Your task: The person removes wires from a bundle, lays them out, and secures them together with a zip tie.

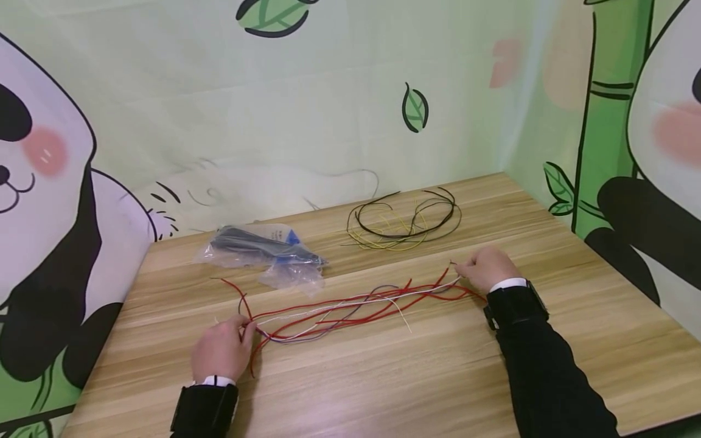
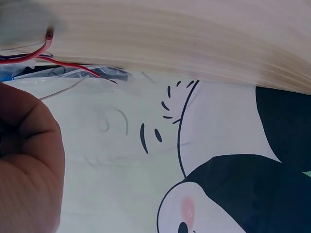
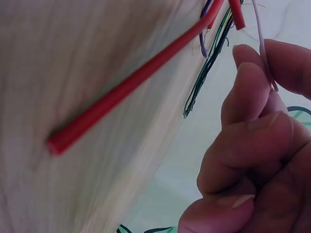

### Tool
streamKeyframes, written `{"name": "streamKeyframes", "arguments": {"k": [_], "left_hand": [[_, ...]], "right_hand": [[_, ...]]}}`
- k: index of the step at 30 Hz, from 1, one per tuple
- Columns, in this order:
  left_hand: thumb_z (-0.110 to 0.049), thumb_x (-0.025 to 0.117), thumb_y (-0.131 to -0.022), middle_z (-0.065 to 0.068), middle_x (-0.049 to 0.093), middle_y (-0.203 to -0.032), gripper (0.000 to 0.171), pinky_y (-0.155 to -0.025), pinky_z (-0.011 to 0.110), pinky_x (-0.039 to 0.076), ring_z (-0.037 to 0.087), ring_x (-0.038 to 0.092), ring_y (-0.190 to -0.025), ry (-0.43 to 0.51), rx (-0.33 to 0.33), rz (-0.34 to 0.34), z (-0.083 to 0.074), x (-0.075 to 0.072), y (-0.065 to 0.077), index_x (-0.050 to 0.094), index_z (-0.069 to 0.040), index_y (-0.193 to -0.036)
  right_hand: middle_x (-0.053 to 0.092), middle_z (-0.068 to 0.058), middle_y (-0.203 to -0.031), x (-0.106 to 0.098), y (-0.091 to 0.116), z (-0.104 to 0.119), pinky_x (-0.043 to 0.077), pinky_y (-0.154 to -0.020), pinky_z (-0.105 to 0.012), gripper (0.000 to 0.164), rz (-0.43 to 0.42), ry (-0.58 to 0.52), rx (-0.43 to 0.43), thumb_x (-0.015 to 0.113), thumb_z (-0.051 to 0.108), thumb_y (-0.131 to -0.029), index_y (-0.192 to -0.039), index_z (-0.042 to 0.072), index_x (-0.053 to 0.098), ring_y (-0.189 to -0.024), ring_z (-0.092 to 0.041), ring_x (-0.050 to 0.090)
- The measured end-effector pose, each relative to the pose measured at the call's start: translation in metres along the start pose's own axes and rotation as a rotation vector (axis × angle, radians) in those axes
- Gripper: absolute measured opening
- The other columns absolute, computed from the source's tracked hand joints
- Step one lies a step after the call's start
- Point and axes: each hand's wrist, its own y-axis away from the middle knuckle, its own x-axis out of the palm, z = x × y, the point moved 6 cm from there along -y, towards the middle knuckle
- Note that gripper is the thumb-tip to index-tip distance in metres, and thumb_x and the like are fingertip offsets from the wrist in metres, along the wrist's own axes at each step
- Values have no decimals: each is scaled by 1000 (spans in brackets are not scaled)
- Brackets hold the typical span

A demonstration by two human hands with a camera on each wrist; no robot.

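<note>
A loose bundle of red wires lies across the middle of the table, with a purple-blue wire among them. A white wire stretches over the bundle between the two hands. My right hand pinches one end of it; in the right wrist view the white wire runs between thumb and fingertip. At the other end my left hand pinches the white wire, its tail sticking out past the fingers in the left wrist view. The left fingertips are largely hidden there.
Behind the bundle on the left lies a clear plastic bag with dark strips inside. Coiled black wires and yellow wires rest near the table's back edge. A printed cloth backdrop hangs behind the wooden table.
</note>
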Motion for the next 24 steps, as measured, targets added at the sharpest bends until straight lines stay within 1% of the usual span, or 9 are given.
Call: {"name": "streamKeyframes", "arguments": {"k": [2, 5, 7, 9, 12, 16, 20, 22, 24], "left_hand": [[-25, 70, -93, 17, 76, -86, 18, -55, 47, 46, 37, 71, -73, 5, 2, -8, 0, 1, -1, 76, -9, -99], [-25, 70, -93, 15, 76, -82, 18, -55, 47, 47, 36, 70, -71, 12, 3, -14, 0, 4, -2, 75, -9, -100], [-25, 70, -93, 13, 74, -79, 19, -55, 45, 46, 34, 69, -69, 18, 5, -20, 0, 5, -3, 75, -9, -102], [-25, 70, -93, 11, 73, -76, 20, -53, 43, 44, 31, 67, -66, 23, 5, -31, 1, 5, -4, 75, -9, -102], [-24, 70, -92, 10, 72, -74, 19, -52, 42, 43, 30, 66, -64, 31, 16, -55, -1, 4, -4, 75, -8, -102], [-22, 70, -91, 9, 72, -74, 17, -53, 44, 44, 31, 67, -64, 44, 34, -80, -3, 2, -3, 76, -8, -98], [-22, 70, -91, 9, 72, -74, 16, -54, 44, 45, 30, 67, -64, 49, 42, -86, -5, 1, -3, 76, -8, -97], [-22, 70, -91, 8, 72, -73, 16, -53, 42, 44, 28, 66, -63, 51, 46, -82, -6, 2, -3, 76, -8, -97], [-21, 69, -91, 7, 71, -72, 16, -52, 39, 43, 25, 64, -61, 51, 53, -75, -7, 3, -3, 76, -8, -97]], "right_hand": [[46, 7, -53, 1, -1, -1, 33, -55, -27, 39, 8, 6, 11, 64, 31, -96, -66, 8, 73, -60, -17, 46], [53, 5, -58, 2, -2, -2, 35, -57, -27, 35, 16, 13, 24, 64, 32, -95, -74, 8, 78, -63, -19, 49], [58, 4, -62, 2, -1, -1, 37, -58, -27, 34, 17, 17, 27, 64, 32, -95, -77, 9, 79, -66, -19, 52], [60, 3, -64, 3, -1, 0, 38, -61, -27, 35, 11, 23, 23, 63, 34, -95, -76, 9, 78, -68, -19, 54], [58, 4, -64, 3, -1, 0, 38, -63, -28, 39, 1, 28, 16, 61, 37, -97, -72, 10, 74, -69, -20, 54], [51, 5, -60, 3, 0, 1, 37, -63, -29, 45, 0, 19, 16, 57, 39, -99, -65, 11, 65, -68, -20, 52], [48, 5, -60, 3, 0, 1, 36, -62, -29, 46, 7, 3, 17, 56, 40, -100, -65, 11, 63, -67, -20, 51], [49, 5, -61, 2, 1, 2, 36, -62, -28, 44, 13, -3, 11, 57, 39, -99, -68, 10, 65, -67, -19, 51], [47, 6, -59, 2, 2, 4, 35, -59, -28, 42, 26, -9, -7, 59, 38, -97, -66, 10, 64, -63, -18, 48]]}}
